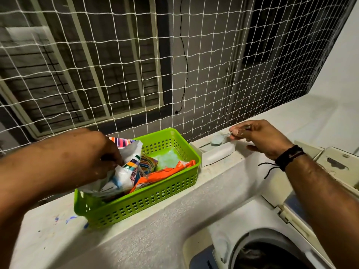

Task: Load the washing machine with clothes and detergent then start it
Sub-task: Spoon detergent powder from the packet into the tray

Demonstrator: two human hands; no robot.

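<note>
The left hand [93, 152] gripped the top of a white detergent packet [124, 171] with curled fingers, the packet standing tilted in the near-left end of a green basket [151, 199] on the ledge [174, 210], beside an orange packet [161, 175] lying across the basket's floor. To the right of the basket, the right hand [260, 138] pinched the handle of a spoon [219, 139] heaped with pale powder, held just above a small white box [215, 154] on the ledge. Below at the lower right, the washing machine [272, 247] stood with its lid up and dark clothes [258, 255] in the drum.
</note>
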